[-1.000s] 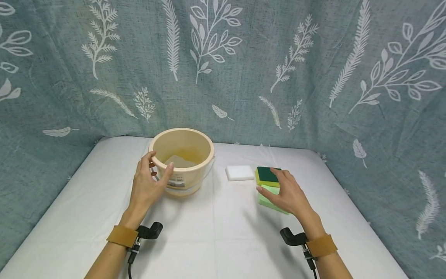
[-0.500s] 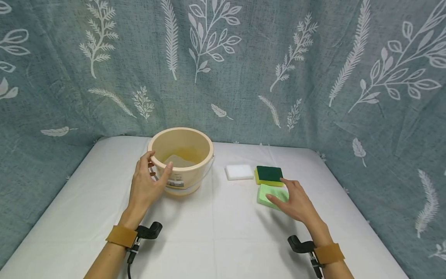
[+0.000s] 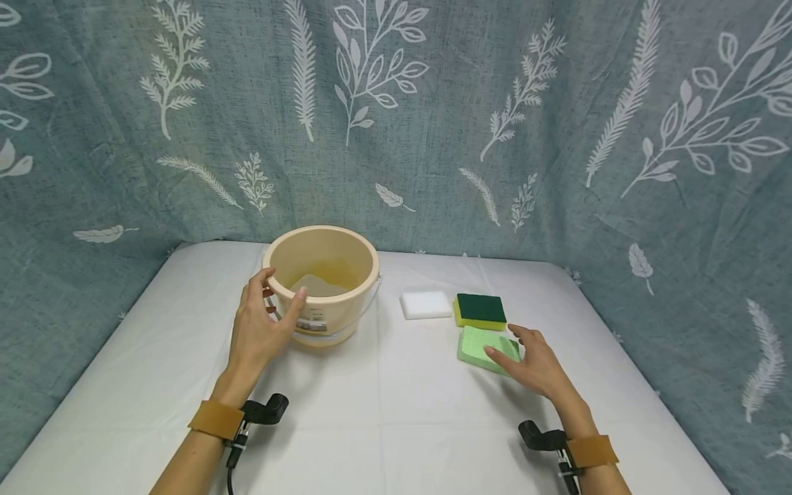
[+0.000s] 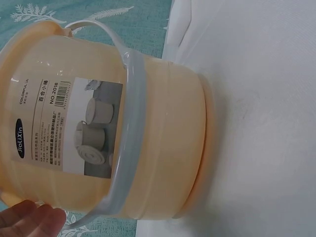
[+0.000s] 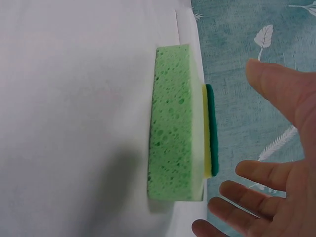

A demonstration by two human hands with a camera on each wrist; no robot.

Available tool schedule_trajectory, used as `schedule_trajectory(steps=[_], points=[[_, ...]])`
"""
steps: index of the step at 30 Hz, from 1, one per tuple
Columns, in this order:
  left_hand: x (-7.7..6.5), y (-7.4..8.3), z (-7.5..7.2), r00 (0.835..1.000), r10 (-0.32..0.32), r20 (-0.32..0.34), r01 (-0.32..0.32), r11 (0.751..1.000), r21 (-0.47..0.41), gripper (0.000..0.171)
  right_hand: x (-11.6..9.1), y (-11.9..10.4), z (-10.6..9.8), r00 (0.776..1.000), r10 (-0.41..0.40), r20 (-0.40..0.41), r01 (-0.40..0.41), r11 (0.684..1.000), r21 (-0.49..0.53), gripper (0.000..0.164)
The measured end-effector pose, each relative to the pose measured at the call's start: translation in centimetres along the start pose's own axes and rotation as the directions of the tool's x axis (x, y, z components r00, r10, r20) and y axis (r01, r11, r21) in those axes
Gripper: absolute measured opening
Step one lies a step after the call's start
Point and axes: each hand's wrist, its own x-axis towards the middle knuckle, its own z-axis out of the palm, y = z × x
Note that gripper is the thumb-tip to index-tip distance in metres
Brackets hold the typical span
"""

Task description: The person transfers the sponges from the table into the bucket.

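Observation:
A cream plastic bucket with a printed label and a pale handle stands at the back left of the table. My left hand is spread at its near left side, the index fingertip at the rim and the thumb before the wall. Several of its fingertips show beside the bucket in the left wrist view. At the right, my right hand hovers with parted fingers over the right end of a light green sponge, holding nothing. Behind that lies a yellow sponge with a dark green scouring side.
A white sponge block lies between the bucket and the yellow-green sponge. White cloth covers the table, and a patterned blue-green curtain rises behind it and along both sides. Inside the bucket is a pale shape, too unclear to name.
My right hand has drawn back toward me and to the right, from over the yellow-green sponge to the light green one, uncovering both more. My left hand stays at the bucket.

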Motion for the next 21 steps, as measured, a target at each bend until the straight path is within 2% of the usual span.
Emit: schedule_trajectory(steps=[12, 21], points=[[-0.1, 0.0, 0.1, 1.000, 0.008, -0.005, -0.008, 1.000, 0.001, 0.076, 0.6, 1.1, 0.7, 0.995, 0.077, 0.057, -0.081, 0.995, 0.060, 0.097], [-0.2, 0.1, 0.1, 1.000, 0.011, -0.016, -0.011, 1.000, 0.005, 0.075, 1.2, 1.9, 1.8, 0.994, 0.097, 0.054, -0.099, 0.995, 0.030, 0.104]])
